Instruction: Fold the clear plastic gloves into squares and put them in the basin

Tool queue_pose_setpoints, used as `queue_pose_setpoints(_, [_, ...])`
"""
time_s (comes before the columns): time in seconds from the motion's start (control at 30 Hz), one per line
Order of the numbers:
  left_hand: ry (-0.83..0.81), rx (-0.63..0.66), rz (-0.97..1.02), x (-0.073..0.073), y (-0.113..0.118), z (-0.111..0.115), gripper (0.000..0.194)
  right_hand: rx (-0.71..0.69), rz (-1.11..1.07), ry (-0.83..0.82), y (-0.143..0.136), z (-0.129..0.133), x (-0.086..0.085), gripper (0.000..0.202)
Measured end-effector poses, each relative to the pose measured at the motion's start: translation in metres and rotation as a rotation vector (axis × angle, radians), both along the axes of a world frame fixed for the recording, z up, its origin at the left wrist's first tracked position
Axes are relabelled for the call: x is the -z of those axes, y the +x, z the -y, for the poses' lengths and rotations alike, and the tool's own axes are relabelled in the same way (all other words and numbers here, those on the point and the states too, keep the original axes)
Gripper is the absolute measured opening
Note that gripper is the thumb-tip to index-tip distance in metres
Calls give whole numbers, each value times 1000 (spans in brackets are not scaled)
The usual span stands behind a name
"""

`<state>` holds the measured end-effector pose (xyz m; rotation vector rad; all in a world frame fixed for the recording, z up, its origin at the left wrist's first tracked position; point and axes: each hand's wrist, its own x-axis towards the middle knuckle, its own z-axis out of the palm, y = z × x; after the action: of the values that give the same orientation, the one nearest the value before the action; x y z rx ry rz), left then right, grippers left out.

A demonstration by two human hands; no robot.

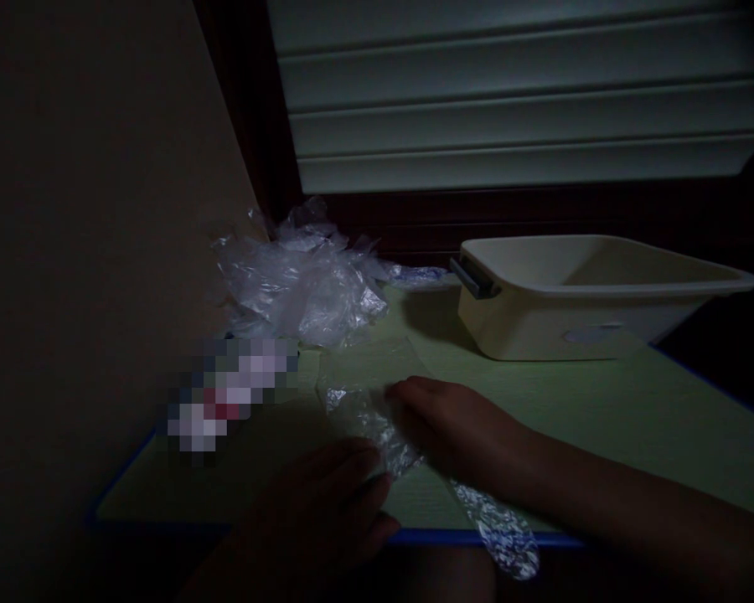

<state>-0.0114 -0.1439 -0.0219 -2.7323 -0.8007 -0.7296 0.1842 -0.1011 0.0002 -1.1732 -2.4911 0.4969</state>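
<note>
A clear plastic bag (358,410) lies on the pale green table (603,427), creased and shiny in its lower half. My right hand (449,423) rests over the bag's right side, with its fingers bent down and pressed together on the plastic. The undersides of those fingers are hidden. Close to the bag's lower edge is my left hand (333,502), its fingers somewhat apart and nothing visible in them. Below my right forearm, a crinkled, shiny strip of clear plastic (506,532) hangs over the table's front edge; whether it belongs to the bag I cannot tell.
Crumpled clear plastic bags (307,280) are heaped at the back left, against the wall. A cream plastic tub (534,322) with a grey handle stands at the back right. A blurred-out object (226,398) lies on the left. The room is dark.
</note>
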Motion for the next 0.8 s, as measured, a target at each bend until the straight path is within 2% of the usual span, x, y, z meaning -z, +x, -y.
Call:
queue_pose_setpoints(0.13, [-3,-7,-43,-3,0,1,23,31,85,72,-3,5,5,26])
queue_pose_setpoints(0.33, [29,37,-39,-5,2,-1,29,53,80,112,-3,6,3,18])
queue_pose_setpoints(0.47, [40,16,-24,-3,2,0,31,-73,-5,152,0,8,-6,15])
queue_pose_setpoints(0.6, [29,-32,7,2,0,1,30,-219,59,191,-1,8,-7,14])
queue_pose_setpoints(0.8, [16,-6,-48,2,0,0,25,-236,165,286,-2,3,4,17])
